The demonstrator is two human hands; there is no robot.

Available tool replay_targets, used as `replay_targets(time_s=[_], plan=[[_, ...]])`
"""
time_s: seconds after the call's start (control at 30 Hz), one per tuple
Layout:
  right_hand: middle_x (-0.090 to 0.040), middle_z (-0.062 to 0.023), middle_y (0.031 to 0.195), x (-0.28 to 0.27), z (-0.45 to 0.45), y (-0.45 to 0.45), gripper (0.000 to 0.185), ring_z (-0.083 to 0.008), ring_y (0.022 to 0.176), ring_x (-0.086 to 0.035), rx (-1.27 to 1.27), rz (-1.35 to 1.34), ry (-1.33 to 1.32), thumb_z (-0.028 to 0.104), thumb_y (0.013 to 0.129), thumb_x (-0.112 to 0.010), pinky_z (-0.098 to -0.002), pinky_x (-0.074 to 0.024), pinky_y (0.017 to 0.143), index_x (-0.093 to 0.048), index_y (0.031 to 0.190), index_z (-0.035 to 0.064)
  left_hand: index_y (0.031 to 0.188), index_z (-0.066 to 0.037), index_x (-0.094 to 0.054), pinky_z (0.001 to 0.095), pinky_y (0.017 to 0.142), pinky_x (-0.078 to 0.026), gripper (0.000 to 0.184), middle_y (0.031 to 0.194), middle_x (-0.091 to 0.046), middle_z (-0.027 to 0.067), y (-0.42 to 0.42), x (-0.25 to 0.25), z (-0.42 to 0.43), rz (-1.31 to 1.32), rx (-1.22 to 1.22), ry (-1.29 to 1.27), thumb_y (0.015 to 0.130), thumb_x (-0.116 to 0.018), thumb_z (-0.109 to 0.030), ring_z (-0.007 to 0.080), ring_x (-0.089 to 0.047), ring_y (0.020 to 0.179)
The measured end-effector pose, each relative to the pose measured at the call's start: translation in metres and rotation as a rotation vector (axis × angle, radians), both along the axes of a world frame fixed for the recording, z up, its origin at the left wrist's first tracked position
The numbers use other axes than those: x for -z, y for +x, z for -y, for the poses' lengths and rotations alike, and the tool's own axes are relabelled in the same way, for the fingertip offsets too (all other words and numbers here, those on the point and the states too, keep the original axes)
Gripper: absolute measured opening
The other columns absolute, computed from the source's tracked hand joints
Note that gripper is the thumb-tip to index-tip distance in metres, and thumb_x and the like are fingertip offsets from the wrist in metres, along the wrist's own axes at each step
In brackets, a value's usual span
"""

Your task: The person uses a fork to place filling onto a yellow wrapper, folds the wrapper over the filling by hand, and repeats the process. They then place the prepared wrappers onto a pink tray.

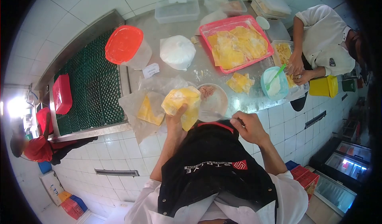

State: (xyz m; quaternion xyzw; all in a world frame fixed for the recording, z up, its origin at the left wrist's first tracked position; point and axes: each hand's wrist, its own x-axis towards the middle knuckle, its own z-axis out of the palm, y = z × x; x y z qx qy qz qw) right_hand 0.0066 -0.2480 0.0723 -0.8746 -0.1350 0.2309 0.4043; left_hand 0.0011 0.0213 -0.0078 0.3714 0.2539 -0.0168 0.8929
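Note:
My left hand point(175, 118) is closed on yellow dough wrappers point(183, 100) dusted with white flour, lifted over the table's near edge. More yellow wrappers point(150, 109) lie on a clear plastic bag point(137, 124) to the left. Beside the held wrappers is a round plate point(218, 100) with a small heap of pinkish minced filling point(206, 91). A fork point(211, 115) rests across the plate's near rim, its handle running to my right hand point(250, 128), whose fingers are closed on it. A few loose wrappers point(240, 83) lie right of the plate.
Behind stand a pink tray point(260, 62) of wrappers, a bag of white powder point(177, 52) and an orange-lidded tub point(124, 45). At right, a co-worker's hands point(297, 71) work near a bowl point(274, 89) with a green spoon point(277, 75). Green mesh point(89, 85) covers the left counter.

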Motion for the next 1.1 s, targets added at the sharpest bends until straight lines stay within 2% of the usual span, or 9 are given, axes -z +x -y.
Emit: replay_targets(time_s=[0.07, 0.17, 0.27, 0.37, 0.53, 0.67, 0.73, 0.83, 1.1], plan=[[-0.067, -0.0194, 0.089, -0.001, 0.003, 0.008, 0.020, -0.0363, 0.077, -0.067, -0.034, -0.025, -0.096, 0.020, 0.095, -0.066, -0.0417, -0.0511, 0.067, -0.063, 0.102, 0.0016, 0.140, -0.003, -0.048, 0.0445, 0.096, -0.056, 0.055, 0.127, -0.062, 0.0137, 0.002, 0.000, -0.001, 0.014, 0.040, 0.042, 0.090, -0.070, -0.005, 0.0297, -0.064, 0.115], [-0.067, -0.0181, 0.093, -0.001, -0.025, 0.018, 0.019, -0.0367, 0.089, -0.067, -0.070, 0.294, -0.039, 0.018, 0.090, -0.071, -0.0410, -0.0524, 0.074, -0.063, 0.098, 0.0032, 0.140, -0.003, -0.047, 0.0440, 0.095, -0.056, 0.054, 0.128, -0.061, 0.0149, 0.002, 0.000, 0.001, 0.015, 0.104, 0.032, 0.090, -0.066, -0.002, 0.0295, -0.065, 0.115], [-0.067, -0.0123, 0.094, 0.013, -0.076, 0.037, 0.021, -0.0323, 0.092, -0.063, 0.080, 0.639, 0.258, 0.015, 0.083, -0.077, -0.0365, -0.0503, 0.068, -0.063, 0.093, 0.0033, 0.143, -0.003, -0.044, 0.0421, 0.095, -0.057, 0.054, 0.132, -0.059, 0.0160, -0.003, 0.000, 0.004, 0.011, 0.164, -0.087, 0.091, -0.059, 0.001, 0.0285, -0.064, 0.117], [-0.067, -0.0110, 0.098, 0.030, -0.082, 0.048, 0.024, -0.0329, 0.104, -0.060, -0.079, 0.767, 0.105, 0.014, 0.080, -0.079, -0.0380, -0.0520, 0.073, -0.064, 0.096, 0.0037, 0.145, -0.004, -0.042, 0.0431, 0.095, -0.057, 0.053, 0.133, -0.058, 0.0165, -0.003, -0.001, 0.009, 0.043, 0.197, -0.170, 0.093, -0.056, -0.004, 0.0297, -0.064, 0.116], [-0.067, -0.0119, 0.095, 0.021, -0.072, 0.056, 0.018, -0.0297, 0.091, -0.068, 0.034, 0.454, 0.270, 0.010, 0.085, -0.076, -0.0368, -0.0538, 0.074, -0.062, 0.095, 0.0053, 0.146, -0.005, -0.040, 0.0464, 0.094, -0.057, 0.051, 0.134, -0.058, 0.0166, -0.004, 0.012, 0.005, -0.015, 0.137, -0.394, 0.098, -0.055, -0.013, 0.0312, -0.064, 0.116], [-0.066, -0.0091, 0.090, 0.015, -0.049, 0.091, 0.017, -0.0162, 0.073, -0.068, 0.229, 0.268, 0.650, 0.003, 0.090, -0.072, -0.0287, -0.0514, 0.064, -0.056, 0.091, 0.0054, 0.148, -0.004, -0.040, 0.0476, 0.101, -0.053, 0.055, 0.139, -0.057, 0.0169, -0.003, 0.021, -0.004, -0.015, 0.125, -0.115, 0.099, -0.055, -0.022, 0.0334, -0.061, 0.124], [-0.065, -0.0072, 0.088, 0.024, -0.029, 0.120, 0.028, -0.0085, 0.071, -0.062, 0.299, 0.344, 0.678, -0.001, 0.090, -0.072, -0.0256, -0.0485, 0.061, -0.045, 0.087, 0.0059, 0.148, -0.004, -0.040, 0.0476, 0.102, -0.052, 0.054, 0.139, -0.057, 0.0160, -0.002, 0.023, -0.011, -0.041, 0.120, -0.038, 0.099, -0.055, -0.021, 0.0331, -0.060, 0.125], [-0.065, -0.0074, 0.088, 0.030, 0.001, 0.153, 0.040, -0.0076, 0.071, -0.058, 0.330, 0.247, 0.387, -0.002, 0.088, -0.073, -0.0256, -0.0470, 0.061, -0.035, 0.084, 0.0077, 0.147, -0.003, -0.041, 0.0460, 0.102, -0.053, 0.052, 0.138, -0.058, 0.0171, 0.000, 0.032, -0.022, 0.042, 0.069, -0.106, 0.098, -0.053, -0.017, 0.0332, -0.061, 0.124], [-0.066, -0.0075, 0.092, 0.008, -0.016, 0.129, 0.034, -0.0078, 0.075, -0.059, 0.280, 0.343, 0.478, -0.003, 0.089, -0.072, -0.0248, -0.0489, 0.066, -0.040, 0.085, 0.0073, 0.147, -0.001, -0.041, 0.0476, 0.100, -0.054, 0.053, 0.138, -0.057, 0.0195, 0.009, 0.055, -0.018, -0.134, 0.275, -0.041, 0.101, -0.052, -0.023, 0.0335, -0.062, 0.122]])
